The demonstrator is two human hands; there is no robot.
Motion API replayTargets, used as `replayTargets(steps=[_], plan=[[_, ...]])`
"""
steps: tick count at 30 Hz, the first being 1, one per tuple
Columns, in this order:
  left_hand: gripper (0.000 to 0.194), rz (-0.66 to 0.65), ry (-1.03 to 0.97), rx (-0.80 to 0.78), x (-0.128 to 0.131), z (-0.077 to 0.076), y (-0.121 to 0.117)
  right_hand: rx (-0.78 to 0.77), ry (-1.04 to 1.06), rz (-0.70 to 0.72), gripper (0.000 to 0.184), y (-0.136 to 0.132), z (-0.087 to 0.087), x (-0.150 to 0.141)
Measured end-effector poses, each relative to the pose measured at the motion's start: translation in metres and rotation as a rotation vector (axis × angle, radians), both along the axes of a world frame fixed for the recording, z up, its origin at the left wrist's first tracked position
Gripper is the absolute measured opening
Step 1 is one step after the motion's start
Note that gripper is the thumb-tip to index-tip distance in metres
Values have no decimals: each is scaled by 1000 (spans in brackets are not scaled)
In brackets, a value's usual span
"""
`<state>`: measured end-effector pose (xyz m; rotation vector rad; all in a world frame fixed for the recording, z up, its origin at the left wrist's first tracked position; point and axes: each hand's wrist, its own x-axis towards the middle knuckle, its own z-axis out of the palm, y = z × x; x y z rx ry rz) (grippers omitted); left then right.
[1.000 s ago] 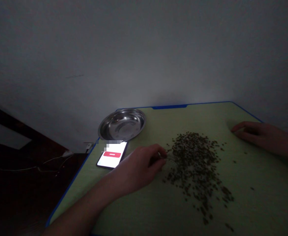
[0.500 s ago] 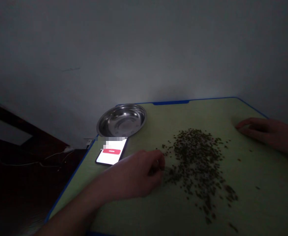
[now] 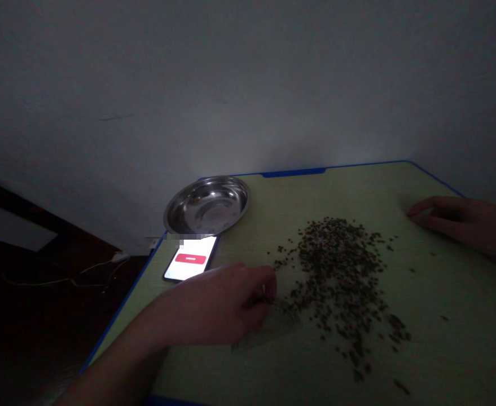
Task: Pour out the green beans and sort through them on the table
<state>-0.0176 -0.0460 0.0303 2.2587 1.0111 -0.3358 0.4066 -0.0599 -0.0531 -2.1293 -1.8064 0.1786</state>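
A loose pile of small dark bits (image 3: 336, 254), like seeds or dried peppercorns, is spread over the pale green tabletop (image 3: 281, 208). Just left of the pile is my left hand (image 3: 239, 304), low over the table, its fingers curled in and the thumb close to the fingertips. Whatever those fingers hold, if anything, is hidden. On the far right, my right hand (image 3: 463, 223) rests on the table apart from the pile. Its thumb and finger tips come together in a pinch, and I cannot make out anything between them.
A shiny metal basin (image 3: 214, 206) stands at the back left of the table. In front of it lies a phone (image 3: 191, 259) with a lit screen. A wall (image 3: 273, 84) rises behind the blue table edge. White cables (image 3: 74, 279) lie on the dark floor at left.
My left hand has drawn slightly left, away from the pile. The right hand stays nearly in place, and the view has shifted a little.
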Motion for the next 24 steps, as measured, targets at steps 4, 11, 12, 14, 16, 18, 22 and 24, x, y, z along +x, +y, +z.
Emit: replayTargets(steps=[4, 11, 12, 14, 16, 18, 22, 24], plan=[[8, 1, -15, 38, -1, -5, 1, -68, 86, 12, 47, 0, 1, 1], [14, 67, 11, 44, -3, 1, 0, -77, 107, 7, 46, 1, 2, -1], [15, 62, 15, 25, -3, 3, -1, -82, 108, 10, 45, 1, 2, -2], [15, 36, 19, 13, -3, 6, -5, -87, 110, 18, 44, 0, 3, -2], [14, 11, 17, 47, -3, 6, -8, -76, 104, 21, 43, -1, 3, -2], [13, 6, 19, 90, -3, 3, -9, -74, 95, 14, 43, -1, 3, -1], [12, 40, 35, 122, -5, -3, -6, -61, 93, -8, 45, 0, 1, 1], [11, 68, 35, 129, -5, -5, -3, -44, 94, -1, 45, 0, 1, 1]])
